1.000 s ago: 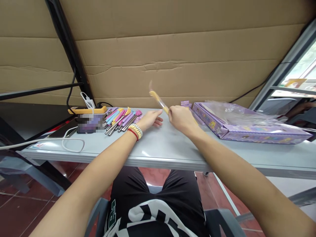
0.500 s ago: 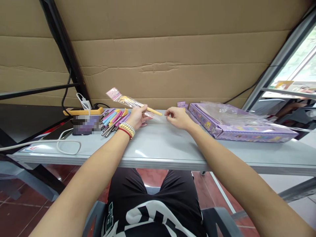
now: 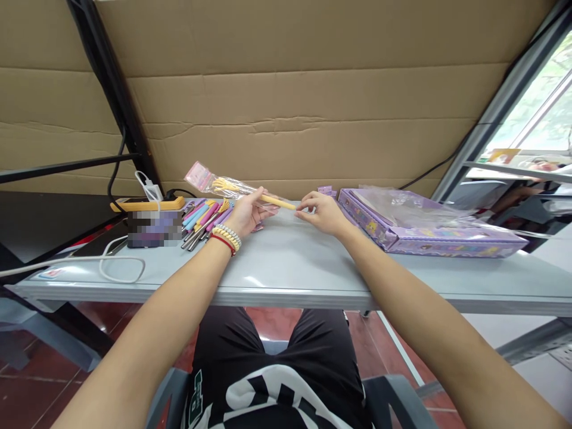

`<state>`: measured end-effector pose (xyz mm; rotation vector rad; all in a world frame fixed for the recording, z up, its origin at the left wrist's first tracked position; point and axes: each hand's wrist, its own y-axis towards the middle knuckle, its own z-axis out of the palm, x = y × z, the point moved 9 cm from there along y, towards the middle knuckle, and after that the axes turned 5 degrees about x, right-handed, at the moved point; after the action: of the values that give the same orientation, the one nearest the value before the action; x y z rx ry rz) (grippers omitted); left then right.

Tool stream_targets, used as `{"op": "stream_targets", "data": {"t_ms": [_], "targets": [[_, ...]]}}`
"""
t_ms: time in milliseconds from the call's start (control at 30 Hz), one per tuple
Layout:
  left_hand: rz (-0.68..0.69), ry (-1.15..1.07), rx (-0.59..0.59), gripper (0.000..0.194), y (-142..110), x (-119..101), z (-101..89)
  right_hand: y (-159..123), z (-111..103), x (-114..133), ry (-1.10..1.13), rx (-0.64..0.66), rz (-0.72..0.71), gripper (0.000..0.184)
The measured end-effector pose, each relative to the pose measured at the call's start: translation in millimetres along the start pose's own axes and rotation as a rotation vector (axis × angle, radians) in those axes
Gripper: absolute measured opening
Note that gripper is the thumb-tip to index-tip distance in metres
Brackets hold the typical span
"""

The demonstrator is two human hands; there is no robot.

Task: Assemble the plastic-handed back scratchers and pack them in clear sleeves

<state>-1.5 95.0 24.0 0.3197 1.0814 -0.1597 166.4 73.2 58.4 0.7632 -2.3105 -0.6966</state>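
A slim yellow pen-like stick [image 3: 277,202] with a shaped yellow top lies in a clear plastic sleeve [image 3: 239,186] with a pink printed end. My left hand [image 3: 246,213] is closed around its middle, and the pink end points up to the left. At the stick's lower right tip, the thumb and fingers of my right hand [image 3: 322,213] pinch together. Whether they grip the tip itself or the sleeve's edge is too small to tell. Left of my left hand, a pile of colourful pens [image 3: 203,219] with silver parts rests on the table.
A purple patterned box [image 3: 438,235] with clear plastic [image 3: 409,205] over it stands at right on the grey table [image 3: 290,268]. A small purple packet [image 3: 327,190] lies behind my right hand. At left are a yellow power strip [image 3: 167,204], a blurred-out phone-like item and a white cable [image 3: 123,279].
My right hand has closed in on the stick's lower tip; before, a small gap lay between them. My left hand keeps its hold. The view has shifted slightly.
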Motion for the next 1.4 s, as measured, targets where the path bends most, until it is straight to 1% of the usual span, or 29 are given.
{"op": "stream_targets", "data": {"t_ms": [133,233,367,467,533,600,700,800,933,1000,1067,1133,1200,1267,1400], "targets": [[0.011,-0.025,0.054,0.015,1,0,3.0,0,-3,-1,0.055,-0.037,0.007,0.013],[0.03,-0.039,0.069,0.013,1,0,3.4,-1,-2,-1,0.126,-0.055,0.014,0.021],[0.027,-0.035,0.101,0.016,0,1,7.8,-2,-3,-4,0.224,-0.102,0.056,0.032],[0.002,-0.015,0.09,0.02,-1,3,7.9,-1,-3,-7,0.29,-0.1,0.087,0.032],[0.024,-0.023,0.02,0.024,0,-1,0.7,0,-9,-12,0.352,-0.119,0.108,0.027],[0.101,-0.062,-0.092,0.027,1,-9,-11.9,0,-19,-21,0.45,-0.176,0.146,0.022],[0.202,-0.127,-0.244,0.023,-1,-21,-30.4,-5,-33,-42,0.672,-0.298,0.261,0.02],[0.213,-0.134,-0.334,0.014,-1,-24,-40.2,-10,-44,-61,0.835,-0.416,0.386,0.023],[0.219,-0.074,-0.445,0.003,-6,-26,-46.7,-22,-68,-79,0.851,-0.657,0.533,0.026],[0.227,-0.046,-0.523,0.003,-10,-29,-51.8,-30,-82,-85,0.852,-0.771,0.576,0.025],[0.247,-0.032,-0.597,0.006,-14,-33,-58.5,-39,-96,-91,0.871,-0.889,0.587,0.025],[0.257,-0.042,-0.636,0.011,-17,-36,-64.4,-48,-111,-95,0.889,-1.014,0.579,0.023],[0.22,-0.044,-0.63,0.014,-15,-36,-67.7,-56,-121,-98,0.904,-1.107,0.566,0.02],[0.163,-0.015,-0.609,0.016,-12,-33,-68.6,-58,-124,-100,0.939,-1.117,0.562,0.016],[0.117,0.066,-0.597,0.021,-9,-28,-68.3,-56,-114,-100,1.073,-1.084,0.616,0.015]]}}
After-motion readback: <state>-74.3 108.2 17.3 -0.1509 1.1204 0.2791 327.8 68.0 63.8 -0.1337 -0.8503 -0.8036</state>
